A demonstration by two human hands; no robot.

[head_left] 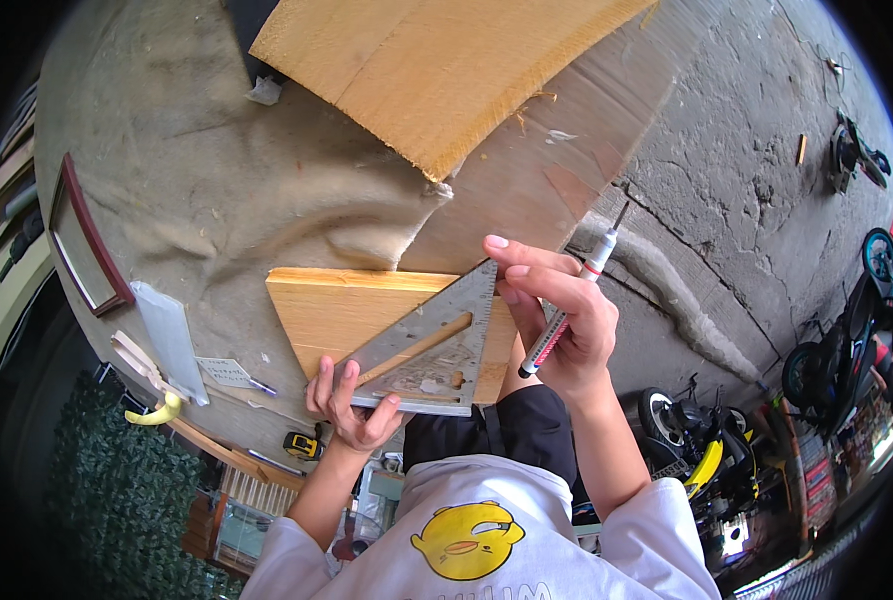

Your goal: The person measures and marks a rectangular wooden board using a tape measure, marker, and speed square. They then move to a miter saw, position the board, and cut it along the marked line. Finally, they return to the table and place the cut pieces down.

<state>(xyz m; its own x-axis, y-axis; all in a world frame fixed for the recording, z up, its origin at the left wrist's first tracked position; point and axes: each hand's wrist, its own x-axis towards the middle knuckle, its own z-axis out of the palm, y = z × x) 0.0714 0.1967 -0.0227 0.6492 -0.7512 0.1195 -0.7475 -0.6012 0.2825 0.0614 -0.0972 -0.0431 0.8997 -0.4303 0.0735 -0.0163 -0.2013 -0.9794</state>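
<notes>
A metal triangular square (404,338) lies over a light wooden board (312,310) in front of me. My left hand (355,408) is closed on its lower left corner, fingertips on the metal. My right hand (570,320) holds a white-and-red marker (599,257) with a long thin tip pointing up and away and a black lower end. The right thumb and index finger reach to the top corner of the square; whether they press on it I cannot tell.
A larger wooden piece (417,70) lies at the far side, on cloth and cardboard. To the left are a framed panel (127,295), a paper note (224,372) with a pen, a yellow curved object (155,412) and a tape measure (304,444). Motorbikes (705,468) stand at the right.
</notes>
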